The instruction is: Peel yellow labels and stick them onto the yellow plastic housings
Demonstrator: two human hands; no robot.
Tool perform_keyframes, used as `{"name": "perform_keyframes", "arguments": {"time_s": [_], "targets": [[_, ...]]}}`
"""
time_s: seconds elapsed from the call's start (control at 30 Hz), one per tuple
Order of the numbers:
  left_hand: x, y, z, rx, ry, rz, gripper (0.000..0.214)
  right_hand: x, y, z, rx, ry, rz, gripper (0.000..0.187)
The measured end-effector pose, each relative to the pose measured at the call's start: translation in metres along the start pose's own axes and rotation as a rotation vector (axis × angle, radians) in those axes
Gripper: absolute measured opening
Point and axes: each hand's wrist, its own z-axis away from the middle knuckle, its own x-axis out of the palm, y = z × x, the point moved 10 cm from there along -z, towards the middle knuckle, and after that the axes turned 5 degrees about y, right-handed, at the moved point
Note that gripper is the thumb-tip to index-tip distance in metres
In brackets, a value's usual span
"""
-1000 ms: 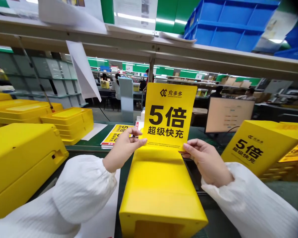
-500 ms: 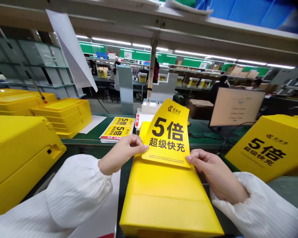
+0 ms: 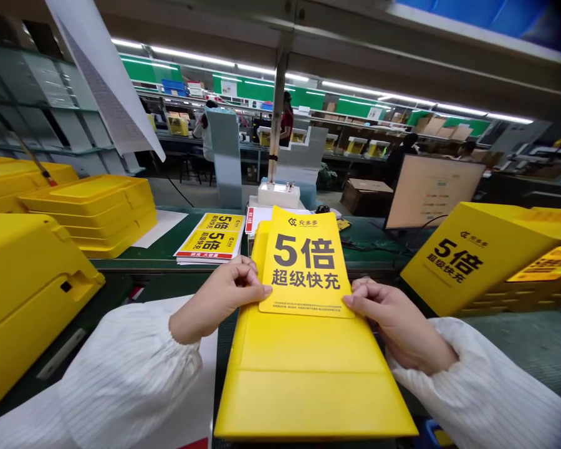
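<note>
Several yellow shells [image 3: 91,215] are filling the left of the frame, and just beside them, left of centre, printed sheets [image 3: 210,238] are lying on the green tabletop [image 3: 161,254]. Next comes the left hand [image 3: 215,299], which is pinching the lower left edge of a yellow label [image 3: 303,265] between thumb and fingers. This label is lying at the centre of the frame over the far part of a yellow housing [image 3: 315,374]; whether its underside is touching all across, I cannot tell. It is looking thin and smooth, so it is probably weighing next to nothing, bending readily and risking creases if pulled unevenly; the edges are seeming the best hold, with both lower corners keeping it level. The housing is looking stiff and hollow, likely slick on its broad faces. Right of centre, the right hand [image 3: 388,312] is gripping the label's lower right corner, thumb on top. Farther right, a labelled box [image 3: 453,262] is standing tilted in view, bearing the same print.
</note>
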Motion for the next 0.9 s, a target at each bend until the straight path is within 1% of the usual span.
{"name": "perform_keyframes", "arguments": {"time_s": [0.3,0.47,0.6,0.9], "targets": [[0.0009,-0.0007,-0.0002,-0.009,0.008,0.005,0.033,-0.0011,-0.0002,-0.0011,-0.009,0.005,0.009,0.034],[-0.0001,0.0002,-0.0005,0.035,0.011,-0.024,0.032,0.0003,0.0027,-0.0008,0.023,-0.006,-0.008,0.039],[-0.0001,-0.0033,-0.0006,0.023,-0.002,-0.004,0.030,0.0009,0.0059,-0.0012,0.044,-0.020,-0.020,0.039],[0.0013,-0.0036,-0.0002,-0.012,0.002,0.028,0.032,0.0021,-0.0009,-0.0021,-0.008,-0.015,-0.008,0.035]]}}
